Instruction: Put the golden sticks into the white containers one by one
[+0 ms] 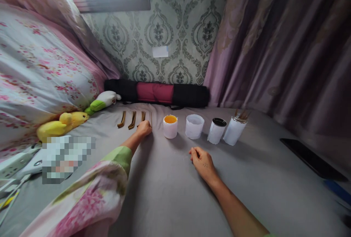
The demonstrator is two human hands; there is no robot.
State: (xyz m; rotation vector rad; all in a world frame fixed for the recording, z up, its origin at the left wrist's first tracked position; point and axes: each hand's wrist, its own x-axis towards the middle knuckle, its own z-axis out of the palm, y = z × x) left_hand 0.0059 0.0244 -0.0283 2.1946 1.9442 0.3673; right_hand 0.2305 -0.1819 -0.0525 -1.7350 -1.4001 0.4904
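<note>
Several thin brown sticks [132,119] lie side by side on the grey bed sheet [170,186]. My left hand [144,129] reaches out to them, its fingers closed around the stick [150,118] at the right end of the row. Right of it stands a row of white cups: one with orange liquid [170,126], one that looks empty [194,126], one with a dark inside [216,130], and one holding several sticks [234,129]. My right hand [201,162] rests on the sheet in front of the cups, fingers curled under, nothing visible in it.
A yellow plush toy [61,124] and a green and white one [102,101] lie at the left by a floral quilt [38,72]. A black and red roll [156,92] lies against the wall. A dark flat slab [312,158] lies at the right, curtains [287,47] behind.
</note>
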